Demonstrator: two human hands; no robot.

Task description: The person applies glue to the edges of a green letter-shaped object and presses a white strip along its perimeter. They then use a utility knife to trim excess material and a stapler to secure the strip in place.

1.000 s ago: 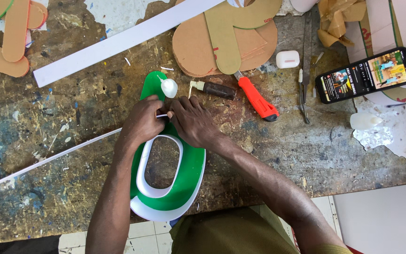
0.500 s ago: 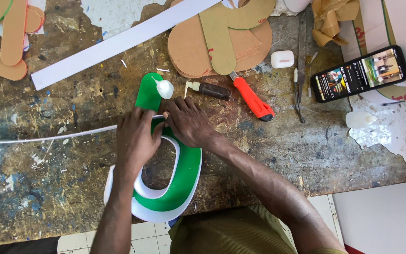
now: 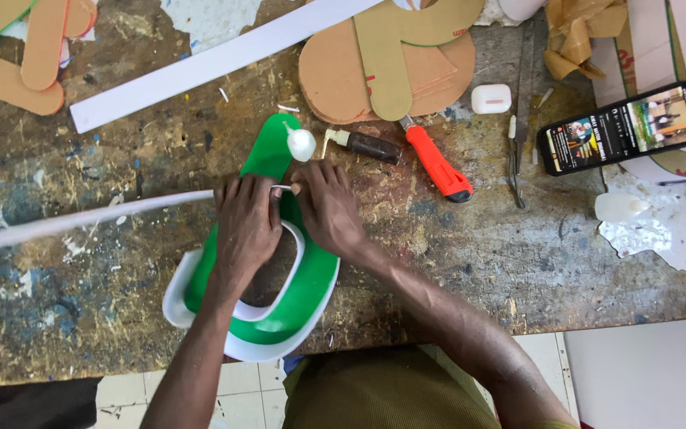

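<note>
A green letter-shaped sign piece [image 3: 303,294] with white edging lies on the worn workbench [image 3: 454,262], its lower end over the near edge. My left hand [image 3: 246,226] presses on the piece's upper left side and pinches a long white strip [image 3: 89,216] that runs off to the left. My right hand [image 3: 329,208] rests on the upper right side, fingertips meeting the strip's end beside the left hand. A small white glue bottle [image 3: 302,144] stands on the green piece just above my hands.
A red utility knife [image 3: 437,163], a small brown tube [image 3: 367,145], cardboard cut-outs [image 3: 391,63], a white earbud case [image 3: 491,98], scissors [image 3: 515,159], a phone [image 3: 622,127] with a lit screen, and a wide white strip [image 3: 216,56] lie about. Another white bottle [image 3: 618,208] lies at right.
The green piece has turned, its lower end swinging left. The white strip has lifted and straightened toward the left. My left hand slid down along the piece's left side.
</note>
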